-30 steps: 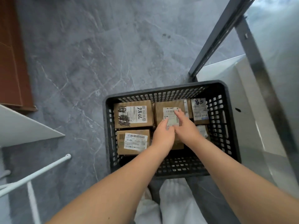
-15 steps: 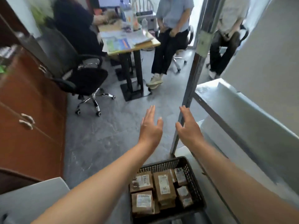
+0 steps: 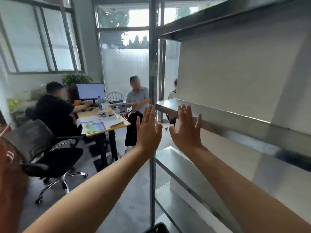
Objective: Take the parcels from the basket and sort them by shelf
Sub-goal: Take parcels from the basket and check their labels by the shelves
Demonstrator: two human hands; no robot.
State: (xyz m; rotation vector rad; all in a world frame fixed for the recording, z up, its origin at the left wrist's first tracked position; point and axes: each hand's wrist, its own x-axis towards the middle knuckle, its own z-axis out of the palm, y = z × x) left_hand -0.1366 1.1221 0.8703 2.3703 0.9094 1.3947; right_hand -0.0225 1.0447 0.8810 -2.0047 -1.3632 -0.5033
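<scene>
Presently, both hands are raised in front of the shelf rack and hold nothing. The left hand (image 3: 148,130) is flat, with its fingers (image 3: 149,113) straight and close together, and stands in front of the upright post (image 3: 152,64). The right hand (image 3: 186,132) is also flat, with its fingers straight and slightly spread, in front of the front edge of the middle shelf (image 3: 235,118). Whether it touches that edge cannot be told. The hands are near each other but apart.

No parcel is in view. Only a dark corner of the basket (image 3: 158,228) shows at the bottom edge of the view, low beside the post. The parcels are judged to lie in it, below the frame. The visible parts of the middle shelf, the shelf above (image 3: 218,22) and the shelf below (image 3: 185,158) carry no parcels.

Handling: weight and stiffness cannot be judged, as no parcel shows. Treat each one as possibly fragile. Take hold across two opposite sides, with fingertips under the bottom edge, not by tape or label. The bare metal shelves look smooth, so a parcel is likely to slide. Set it flat, well back from the edge.
</scene>
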